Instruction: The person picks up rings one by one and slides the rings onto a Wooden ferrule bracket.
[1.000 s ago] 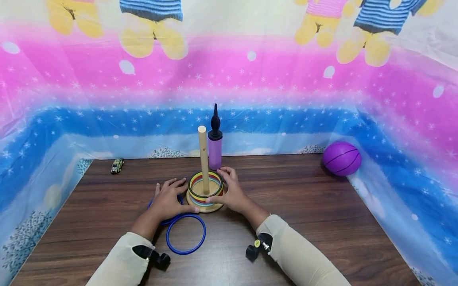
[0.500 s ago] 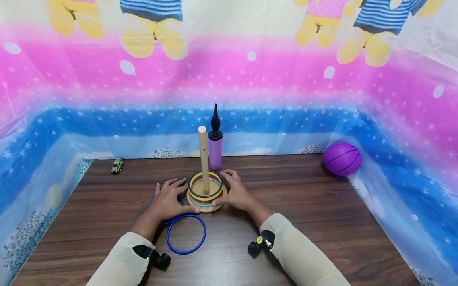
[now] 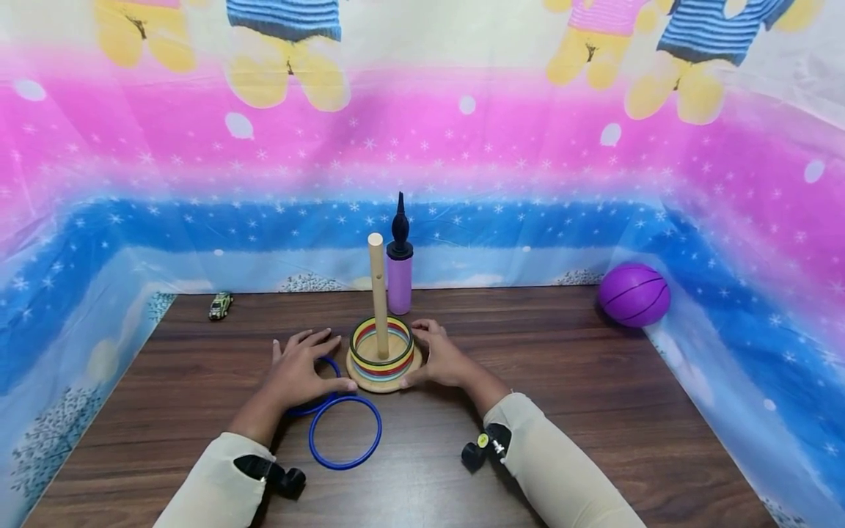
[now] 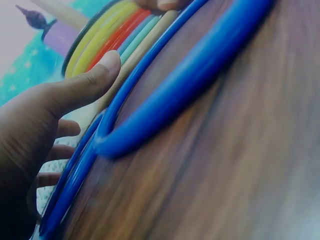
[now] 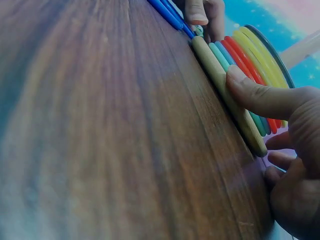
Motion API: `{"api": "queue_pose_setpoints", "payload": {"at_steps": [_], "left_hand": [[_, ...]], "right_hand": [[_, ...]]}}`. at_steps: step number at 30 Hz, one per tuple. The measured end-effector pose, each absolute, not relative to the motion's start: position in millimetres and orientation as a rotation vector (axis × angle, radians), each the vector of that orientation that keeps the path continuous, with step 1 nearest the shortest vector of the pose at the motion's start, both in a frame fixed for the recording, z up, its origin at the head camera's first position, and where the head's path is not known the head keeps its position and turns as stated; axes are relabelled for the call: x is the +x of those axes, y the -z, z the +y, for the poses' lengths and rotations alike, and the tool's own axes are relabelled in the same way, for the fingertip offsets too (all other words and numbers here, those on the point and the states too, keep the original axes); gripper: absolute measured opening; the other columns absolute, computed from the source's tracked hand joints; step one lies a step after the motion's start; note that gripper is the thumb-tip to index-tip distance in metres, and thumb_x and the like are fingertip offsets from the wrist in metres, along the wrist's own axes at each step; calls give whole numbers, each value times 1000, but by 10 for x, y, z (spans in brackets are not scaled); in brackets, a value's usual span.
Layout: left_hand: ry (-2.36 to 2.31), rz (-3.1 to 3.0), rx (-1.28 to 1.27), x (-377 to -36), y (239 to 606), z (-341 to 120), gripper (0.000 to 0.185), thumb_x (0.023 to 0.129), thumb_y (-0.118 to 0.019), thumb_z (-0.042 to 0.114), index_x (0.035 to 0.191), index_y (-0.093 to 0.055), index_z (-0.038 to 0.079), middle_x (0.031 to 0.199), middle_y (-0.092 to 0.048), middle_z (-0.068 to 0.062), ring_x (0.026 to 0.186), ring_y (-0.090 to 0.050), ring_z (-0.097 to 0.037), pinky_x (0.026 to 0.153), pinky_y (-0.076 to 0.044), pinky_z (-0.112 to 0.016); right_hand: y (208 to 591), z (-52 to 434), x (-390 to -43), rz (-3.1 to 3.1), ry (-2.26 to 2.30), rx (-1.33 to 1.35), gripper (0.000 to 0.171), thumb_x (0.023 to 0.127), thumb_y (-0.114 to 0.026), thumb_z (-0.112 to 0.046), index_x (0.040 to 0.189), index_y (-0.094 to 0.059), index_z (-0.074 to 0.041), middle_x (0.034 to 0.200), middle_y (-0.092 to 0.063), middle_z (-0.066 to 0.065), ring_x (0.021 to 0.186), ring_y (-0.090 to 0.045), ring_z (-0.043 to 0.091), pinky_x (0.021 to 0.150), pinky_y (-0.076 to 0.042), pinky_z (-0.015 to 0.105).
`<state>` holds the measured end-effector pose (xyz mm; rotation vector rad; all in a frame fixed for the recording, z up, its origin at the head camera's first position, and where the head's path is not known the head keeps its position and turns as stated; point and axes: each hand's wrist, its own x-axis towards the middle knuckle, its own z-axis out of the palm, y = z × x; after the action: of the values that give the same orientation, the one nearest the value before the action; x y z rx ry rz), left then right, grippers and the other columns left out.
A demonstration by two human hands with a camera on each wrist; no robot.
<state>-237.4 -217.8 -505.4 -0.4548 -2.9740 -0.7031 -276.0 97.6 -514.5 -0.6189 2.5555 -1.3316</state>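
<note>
A round wooden base (image 3: 353, 378) with an upright wooden peg (image 3: 379, 293) stands mid-table. Stacked rings (image 3: 381, 365), with yellow, red and teal ones and a dark one on top, lie around the peg. My right hand (image 3: 445, 359) curves beside the base's right side, its thumb at the rim and fingers behind. At left my left hand (image 3: 300, 374) is spread, thumb pointing toward the base; it seems to grip nothing. Beneath and beside it lies a blue ring (image 3: 310, 409), partly hidden. Another blue ring (image 3: 345, 468) lies in front, overlapping it in the left wrist view.
Behind the peg stands a purple hand pump (image 3: 399, 282) with a black top. A small toy car (image 3: 221, 305) sits at the back left. At the back right rests a purple ball (image 3: 634, 295). A printed cloth (image 3: 502, 242) surrounds the brown wooden table (image 3: 561, 367).
My left hand has drawn a little leftward from the base. The right hand has slid outward from the rings to the base's right edge. Base and rings stay in place.
</note>
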Motion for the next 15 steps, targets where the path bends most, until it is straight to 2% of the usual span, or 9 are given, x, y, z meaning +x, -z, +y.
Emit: {"api": "queue_pose_setpoints", "payload": {"at_steps": [15], "left_hand": [[834,-2925,-486,-2348,5045,-2390,100,83,-93,57,164,-53,13,173,-42,-22,159,-30,-58,120,-3,-92]], "right_hand": [[5117,969,-2741,2566,1302,-615,102,75,-104,-21,161,-53,-2,167,-38,18,160,-26,41,133,-26,67]]}}
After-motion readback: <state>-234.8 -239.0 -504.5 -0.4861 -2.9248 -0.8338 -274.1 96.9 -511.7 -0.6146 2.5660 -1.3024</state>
